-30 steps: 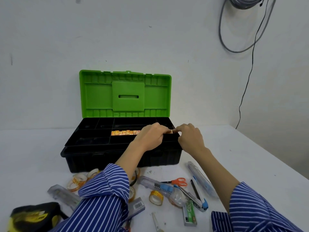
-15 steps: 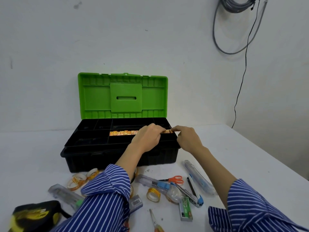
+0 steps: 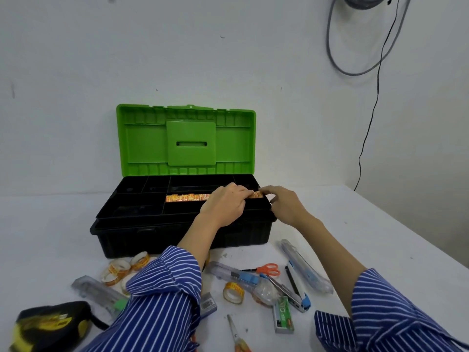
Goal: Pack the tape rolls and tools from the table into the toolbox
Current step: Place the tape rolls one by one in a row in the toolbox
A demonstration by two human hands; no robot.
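Toolbox (image 3: 177,237) open, green lid (image 3: 186,141) upright. Tray holds one row of tape rolls (image 3: 187,197) in a middle compartment; other compartments look empty. Left hand (image 3: 224,205) curled over the row's right end, fingertips on the rolls. Right hand (image 3: 285,204) pinches the end roll (image 3: 256,194). Packing judged early: loose rolls (image 3: 124,268) and one roll (image 3: 233,292) lie on the table (image 3: 380,237), along with scissors (image 3: 269,269), cutters (image 3: 236,275) and tape measure (image 3: 48,323).
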